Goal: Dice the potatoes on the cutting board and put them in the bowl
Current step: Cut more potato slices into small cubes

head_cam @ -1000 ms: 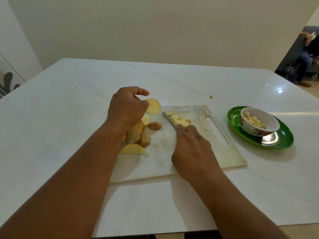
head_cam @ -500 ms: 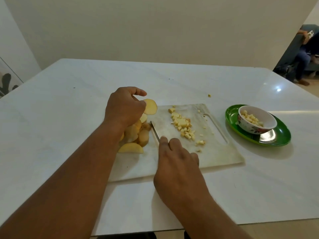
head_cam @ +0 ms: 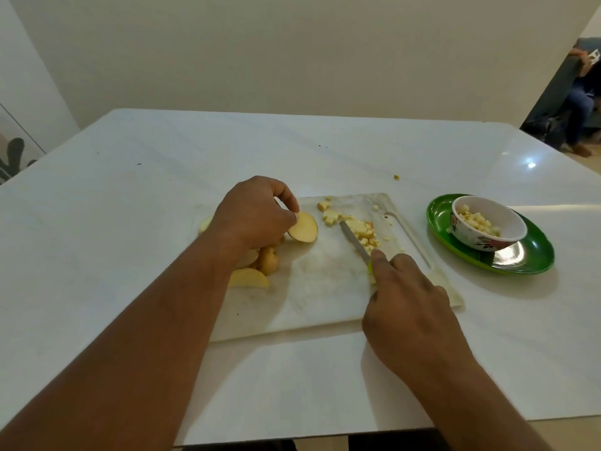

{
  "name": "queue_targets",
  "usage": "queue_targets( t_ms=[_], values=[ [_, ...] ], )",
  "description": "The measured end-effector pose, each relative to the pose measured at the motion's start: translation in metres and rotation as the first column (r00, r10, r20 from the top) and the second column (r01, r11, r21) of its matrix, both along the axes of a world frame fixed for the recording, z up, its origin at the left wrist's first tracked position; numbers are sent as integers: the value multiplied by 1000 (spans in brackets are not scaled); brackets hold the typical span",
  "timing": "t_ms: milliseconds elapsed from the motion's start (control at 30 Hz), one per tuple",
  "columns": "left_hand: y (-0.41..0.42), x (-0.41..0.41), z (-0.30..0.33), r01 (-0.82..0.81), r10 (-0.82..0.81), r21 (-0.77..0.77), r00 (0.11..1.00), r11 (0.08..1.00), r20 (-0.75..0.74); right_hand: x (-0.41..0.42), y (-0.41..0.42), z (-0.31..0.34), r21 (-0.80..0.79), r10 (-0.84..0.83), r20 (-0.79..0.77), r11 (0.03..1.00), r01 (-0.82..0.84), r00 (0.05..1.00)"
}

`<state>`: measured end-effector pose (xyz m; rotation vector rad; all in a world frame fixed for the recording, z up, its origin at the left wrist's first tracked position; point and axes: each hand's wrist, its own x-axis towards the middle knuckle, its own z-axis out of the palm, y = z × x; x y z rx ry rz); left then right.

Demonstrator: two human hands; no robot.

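Note:
A white cutting board (head_cam: 325, 297) lies in the middle of the table. My left hand (head_cam: 253, 216) pinches a round potato slice (head_cam: 304, 227) above a pile of potato slices (head_cam: 257, 265) on the board's left side. My right hand (head_cam: 409, 297) grips a knife (head_cam: 356, 244) by its handle. The blade lies against a heap of diced potato (head_cam: 357, 229) at the board's far right. A small floral bowl (head_cam: 487, 222) holding diced potato stands to the right.
The bowl sits on a green plate (head_cam: 536, 258) right of the board. One stray potato bit (head_cam: 396, 177) lies on the white table (head_cam: 130, 222) beyond the board. A person sits in the far right background (head_cam: 582, 92).
My right hand swept the knife left, then back right against the diced heap. The dice were spread out and are now gathered. My left hand kept holding the slice.

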<state>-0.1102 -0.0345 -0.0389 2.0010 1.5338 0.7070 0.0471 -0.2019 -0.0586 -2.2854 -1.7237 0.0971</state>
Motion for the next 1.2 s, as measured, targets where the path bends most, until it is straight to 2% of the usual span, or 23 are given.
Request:
queue_targets(
  t_ms=[133,267,400,833,1100,1200],
  values=[
    [2,-2,3,83,-89,-37,974,996,-211,-6,0,1,69,52,-20,996,-51,998],
    [0,-4,6,106,-93,15,923,994,-373,-8,0,3,114,92,-2,989,-91,996],
    [1,-6,7,124,-136,-56,933,991,-332,-8,8,10,97,84,25,992,-86,996],
    [12,1,-6,88,-109,-102,969,991,-221,-18,26,35,21,168,125,985,-172,978],
    [12,5,-6,150,-154,-37,929,988,-338,-16,16,44,-39,163,130,986,-159,978],
    [9,4,-6,164,-166,-33,943,986,-289,-15,21,51,-55,139,155,990,-132,978]
  ],
)
